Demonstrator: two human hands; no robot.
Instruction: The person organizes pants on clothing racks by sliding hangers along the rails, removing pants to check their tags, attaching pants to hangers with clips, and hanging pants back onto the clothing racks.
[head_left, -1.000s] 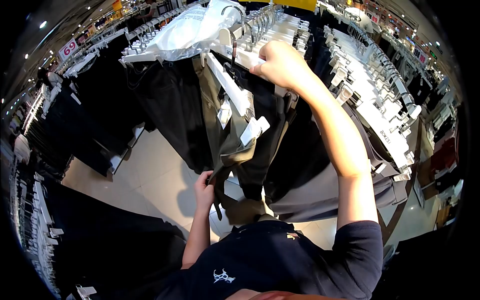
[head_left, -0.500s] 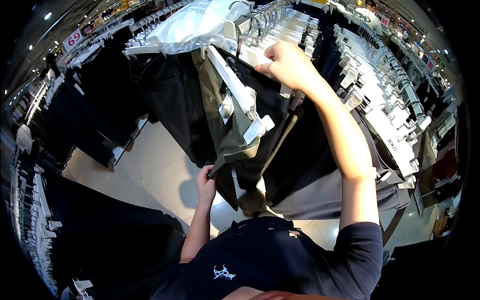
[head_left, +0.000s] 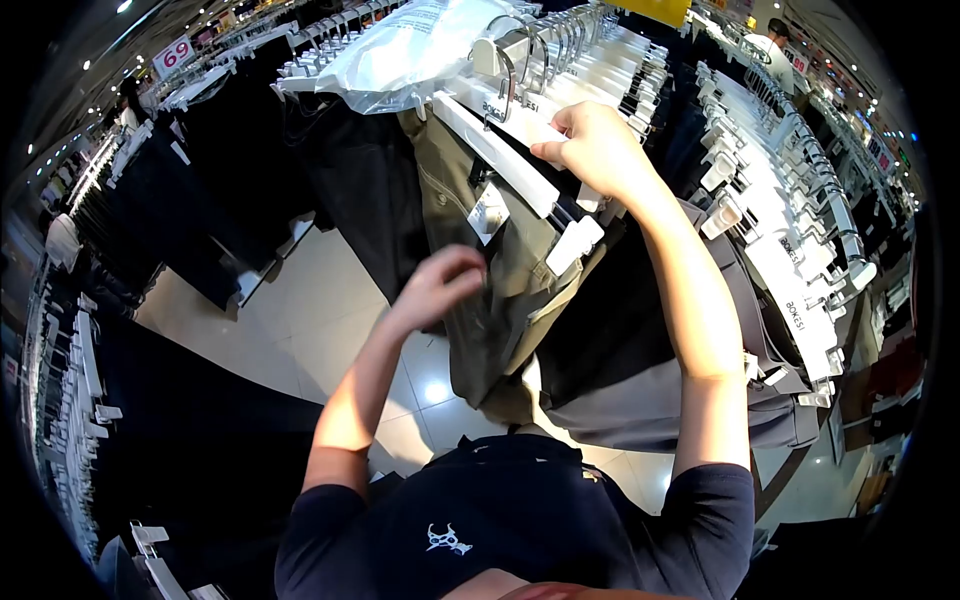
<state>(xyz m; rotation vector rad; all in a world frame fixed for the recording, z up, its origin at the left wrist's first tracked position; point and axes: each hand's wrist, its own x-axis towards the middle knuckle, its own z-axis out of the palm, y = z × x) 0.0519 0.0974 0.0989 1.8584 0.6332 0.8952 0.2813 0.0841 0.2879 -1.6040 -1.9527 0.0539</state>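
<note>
My right hand [head_left: 598, 150] pinches the edge of a white trouser hanger [head_left: 527, 118] marked BOKESI on the rail. My left hand [head_left: 440, 288], blurred by motion, is in front of the hanging olive trousers [head_left: 500, 320], its fingers loosely curved and apart with nothing seen in them. A white clip hanger [head_left: 500, 160] holds these trousers, with one clip [head_left: 574, 246] at its near end. A white paper tag [head_left: 488, 214] hangs on the trousers. Black trousers [head_left: 365, 190] hang to their left.
A clear plastic-wrapped package [head_left: 400, 60] lies on top of the hangers. Another rail with white hangers [head_left: 780, 260] and dark grey trousers [head_left: 640, 410] stands at right. More racks of dark trousers [head_left: 190, 370] are at left, above the tiled floor [head_left: 330, 270]. People stand in the background.
My left hand has let go of the olive trousers' edge and moved up. The trousers, folded up before, now hang down and show their front. My right hand stays at the hanger.
</note>
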